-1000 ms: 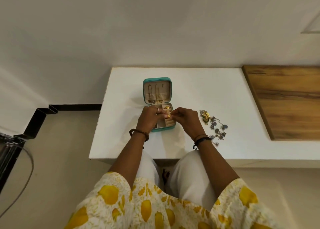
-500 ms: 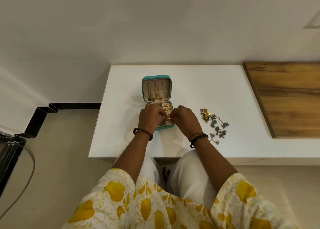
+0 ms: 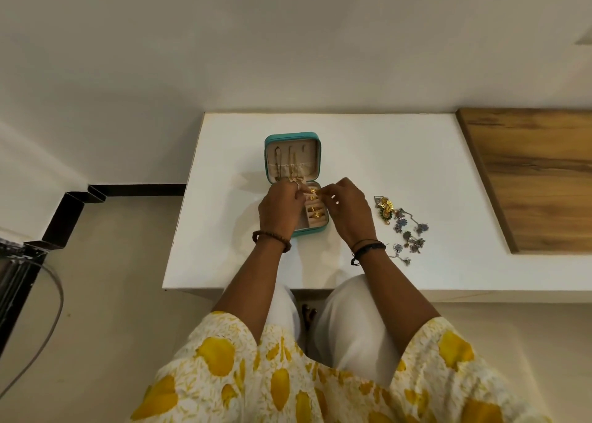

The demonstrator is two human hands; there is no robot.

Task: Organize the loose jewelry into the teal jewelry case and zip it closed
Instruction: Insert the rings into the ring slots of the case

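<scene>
Over the open teal jewelry case [image 3: 292, 163], both hands have risen slightly; left hand [image 3: 279, 209] and right hand [image 3: 349, 212] pinch a gold earring [image 3: 313, 192] together.

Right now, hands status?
Left hand: pinching a small gold earring over the jewelry case.
Right hand: pinching the same earring.

She wears a loose white top [image 3: 288, 387] printed with big yellow blobs (lemons, perhaps) and fine yellow sprigs, its wide sleeves ending near the elbows. White trousers [image 3: 355, 326] cover her knees. A brown beaded bracelet [image 3: 270, 237] circles the left wrist; black cords [image 3: 368, 249] circle the right. A ring [image 3: 296, 184] sits on a left finger.
</scene>
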